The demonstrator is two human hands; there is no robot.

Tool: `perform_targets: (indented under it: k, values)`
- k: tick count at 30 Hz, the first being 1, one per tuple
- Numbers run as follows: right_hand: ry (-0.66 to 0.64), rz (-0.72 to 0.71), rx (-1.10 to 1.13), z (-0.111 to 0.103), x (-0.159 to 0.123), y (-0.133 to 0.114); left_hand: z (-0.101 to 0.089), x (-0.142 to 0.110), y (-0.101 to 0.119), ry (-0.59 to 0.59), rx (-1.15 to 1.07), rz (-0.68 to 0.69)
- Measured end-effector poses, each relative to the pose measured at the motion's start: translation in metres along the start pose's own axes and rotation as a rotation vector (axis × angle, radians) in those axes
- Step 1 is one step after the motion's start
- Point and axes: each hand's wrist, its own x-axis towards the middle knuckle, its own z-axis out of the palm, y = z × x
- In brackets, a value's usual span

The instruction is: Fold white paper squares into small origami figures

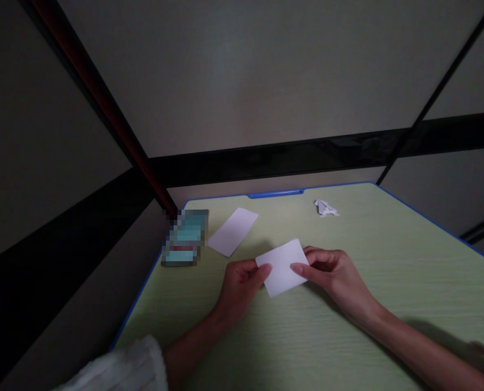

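Paper is what both hands are on: a small white card [283, 267] sits near the middle of the green bench [388, 304], tilted so its corners point off-square, and it is gripped from either side. The left hand [242, 288] has its fingers [265, 269] pressed together at the card's left edge, thumb on top, pinching it; the right hand [331, 274] pinches the right edge the same way, thumb tip [299, 268] lying on the sheet and the other fingers curled behind. Held at two opposite edges like this, the card is kept flat and steady, and I judge it lies on or just above the bench, though the frame does not let me tell which. A second white sheet [233, 231] lies flat further back and to the left, apart from the hands, set aside within reach. Just left of it, near the bench's corner, is a blurred bluish packet [185, 238]; what it holds cannot be read. At the far side, well apart from everything else, rests one small folded paper figure [325, 208]. Count: two flat white papers, one folded figure, one packet, two hands. A white fuzzy sleeve [123, 366] covers the left forearm; the right forearm is bare.
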Motion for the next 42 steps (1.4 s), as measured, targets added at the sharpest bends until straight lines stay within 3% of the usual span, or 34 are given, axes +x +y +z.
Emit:
perform_targets:
  k: [42]
  values:
    - [0.025,-0.047,0.006,0.003,-0.001,-0.0029,-0.0007,-0.0011,-0.0012,-0.001,0.075,0.025]
